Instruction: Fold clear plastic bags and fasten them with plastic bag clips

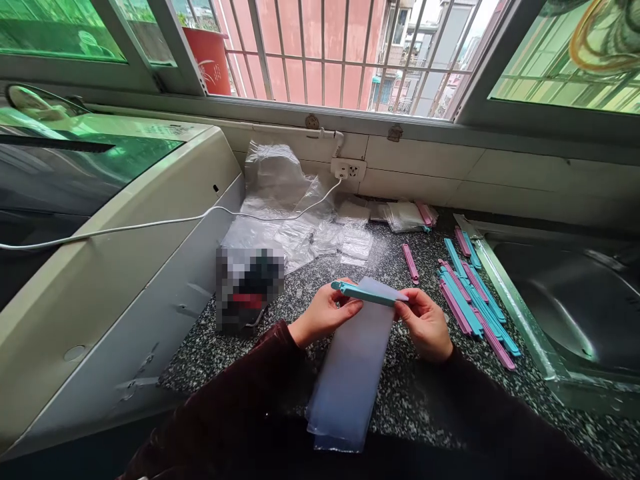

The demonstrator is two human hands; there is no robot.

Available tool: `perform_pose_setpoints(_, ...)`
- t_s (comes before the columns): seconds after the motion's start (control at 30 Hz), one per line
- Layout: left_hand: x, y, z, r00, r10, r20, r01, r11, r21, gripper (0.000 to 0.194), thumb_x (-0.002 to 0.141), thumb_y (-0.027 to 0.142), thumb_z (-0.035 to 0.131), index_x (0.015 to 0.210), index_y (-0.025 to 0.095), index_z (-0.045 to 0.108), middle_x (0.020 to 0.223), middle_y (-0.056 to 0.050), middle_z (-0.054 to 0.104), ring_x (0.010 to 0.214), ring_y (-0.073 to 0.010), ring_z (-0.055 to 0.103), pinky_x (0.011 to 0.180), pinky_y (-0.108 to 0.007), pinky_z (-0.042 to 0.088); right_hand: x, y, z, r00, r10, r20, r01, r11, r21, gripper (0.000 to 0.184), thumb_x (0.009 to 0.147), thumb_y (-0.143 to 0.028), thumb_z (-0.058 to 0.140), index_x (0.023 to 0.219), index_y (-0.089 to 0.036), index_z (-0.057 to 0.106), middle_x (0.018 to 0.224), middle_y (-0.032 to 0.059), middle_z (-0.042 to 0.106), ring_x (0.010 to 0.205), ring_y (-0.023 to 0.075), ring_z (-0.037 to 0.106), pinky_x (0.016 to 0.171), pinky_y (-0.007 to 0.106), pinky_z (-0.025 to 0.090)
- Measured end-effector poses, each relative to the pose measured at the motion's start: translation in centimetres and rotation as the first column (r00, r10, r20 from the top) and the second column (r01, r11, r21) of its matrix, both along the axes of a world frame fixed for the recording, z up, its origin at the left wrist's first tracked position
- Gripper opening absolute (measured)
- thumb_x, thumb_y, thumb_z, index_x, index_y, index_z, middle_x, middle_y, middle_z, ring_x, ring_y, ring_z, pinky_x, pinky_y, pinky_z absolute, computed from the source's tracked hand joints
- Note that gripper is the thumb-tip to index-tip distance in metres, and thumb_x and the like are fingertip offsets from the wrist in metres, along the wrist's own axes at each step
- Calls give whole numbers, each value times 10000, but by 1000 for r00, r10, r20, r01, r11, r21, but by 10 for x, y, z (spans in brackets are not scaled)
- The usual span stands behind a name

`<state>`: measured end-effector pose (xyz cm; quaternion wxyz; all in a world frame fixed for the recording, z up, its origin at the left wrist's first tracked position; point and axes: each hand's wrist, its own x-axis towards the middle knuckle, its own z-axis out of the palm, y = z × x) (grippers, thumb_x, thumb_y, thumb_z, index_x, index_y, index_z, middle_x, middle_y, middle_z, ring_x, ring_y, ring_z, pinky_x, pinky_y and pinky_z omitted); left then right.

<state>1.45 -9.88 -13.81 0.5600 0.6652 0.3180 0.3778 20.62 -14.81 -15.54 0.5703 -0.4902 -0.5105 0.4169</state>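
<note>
A slender turquoise sealing clip [373,295] was set across a frosted, translucent plastic bag [353,373], staggered at its lower edges, above the speckled counter [195,360]. The clip's left end was gripped by the left hand [325,313], its right end pinched by the thumb and fingers of the right hand [427,327]; both forearms [250,377] were angled inward.

Daylight comes in from the window [320,47], and outside it is almost white at the top right. The sink [560,307] has bright shiny spots. The bag [353,373] looks pale. The sleeves [220,400] are very dark. Big blurry squares hide something on the counter [200,357]. The sides look stretched.
</note>
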Motion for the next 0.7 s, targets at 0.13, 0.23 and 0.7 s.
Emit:
perform_pose_setpoints(0.13,-2,2,3,998,29,56,-26,998,-52,336,666,450,647,743,134,562,693,-10,492,638,-123,435,594,-242,359,1,1,-1,999,-27,25,27,1000,13,251,708,-410,671,794,-194,577,678,2,589,560,113,544,507,233,491)
perform_pose_setpoints(0.23,0,3,4,991,66,116,-54,993,-108,388,646,493,656,735,126,564,683,-9,503,635,-120,448,598,-242,363,1,1,-2,999,-28,43,28,1000,15,253,707,-412,673,788,-193,577,676,-1,582,566,110,540,516,229,487)
perform_pose_setpoints(0.7,-8,7,9,1000,24,20,-24,1000,6,306,715,419,621,749,115,609,716,-17,523,597,-91,441,517,-210,344,7,-1,3,915,76,396,-72,997,-26,240,755,-410,590,770,-171,614,662,13,585,599,136,515,551,239,431)
